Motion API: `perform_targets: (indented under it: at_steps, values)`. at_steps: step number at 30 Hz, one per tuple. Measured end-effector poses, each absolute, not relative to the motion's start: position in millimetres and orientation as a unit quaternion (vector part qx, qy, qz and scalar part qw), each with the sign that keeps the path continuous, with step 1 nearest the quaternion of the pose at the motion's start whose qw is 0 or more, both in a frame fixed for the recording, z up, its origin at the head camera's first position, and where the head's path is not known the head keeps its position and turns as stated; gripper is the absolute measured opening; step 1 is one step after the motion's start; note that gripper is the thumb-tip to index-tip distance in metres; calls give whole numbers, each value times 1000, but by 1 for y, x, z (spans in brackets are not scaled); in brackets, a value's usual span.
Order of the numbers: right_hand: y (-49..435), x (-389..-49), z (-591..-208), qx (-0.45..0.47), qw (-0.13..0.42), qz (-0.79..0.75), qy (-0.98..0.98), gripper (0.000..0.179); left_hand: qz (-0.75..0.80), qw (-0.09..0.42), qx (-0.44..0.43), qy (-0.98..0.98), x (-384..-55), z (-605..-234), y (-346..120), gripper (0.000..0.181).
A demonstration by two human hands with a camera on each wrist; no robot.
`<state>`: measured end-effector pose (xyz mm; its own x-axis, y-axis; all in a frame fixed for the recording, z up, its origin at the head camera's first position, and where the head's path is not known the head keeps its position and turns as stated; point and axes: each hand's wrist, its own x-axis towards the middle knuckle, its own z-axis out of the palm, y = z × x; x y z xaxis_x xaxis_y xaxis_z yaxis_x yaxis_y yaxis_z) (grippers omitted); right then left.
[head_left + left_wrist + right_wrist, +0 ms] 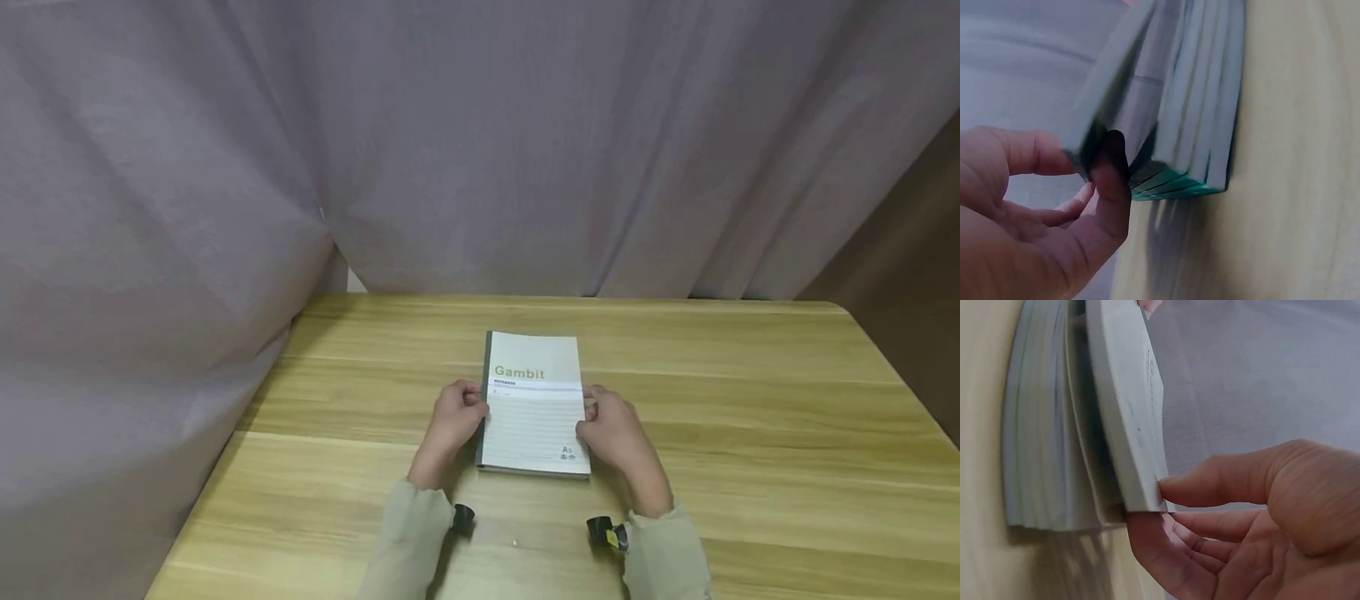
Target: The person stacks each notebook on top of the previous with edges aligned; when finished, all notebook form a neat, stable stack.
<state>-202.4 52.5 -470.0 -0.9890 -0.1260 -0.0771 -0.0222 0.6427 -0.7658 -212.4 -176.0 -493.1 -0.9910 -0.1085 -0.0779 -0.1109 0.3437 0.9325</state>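
Observation:
A white-covered notebook (534, 425) marked "Gambit", with a dark spine on its left, lies between the two hands in the head view. My left hand (453, 417) pinches its spine edge, thumb on the cover and fingers curled beneath. On the opposite long edge, my right hand (615, 427) grips it the same way. The wrist views show this top notebook (1132, 412) raised at a slant, with a gap below it. Under it sits a stack of several notebooks (1204, 112) with green spines, mostly hidden in the head view.
The stack stands on a light wood-grain table (750, 400). Grey curtain cloth (480, 150) hangs behind the table and along its left side. Dark wrist cameras (462, 521) are strapped by the sleeves (667, 550). The table's right edge slopes off toward a brown surface.

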Motion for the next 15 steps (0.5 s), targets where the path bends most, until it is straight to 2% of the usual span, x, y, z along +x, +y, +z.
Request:
perform_targets:
  at_steps: [15]
  values:
    - [54,-206,-475,-51,59,-403,912,54,486,-20,-48,872,-211,-495,-175,25]
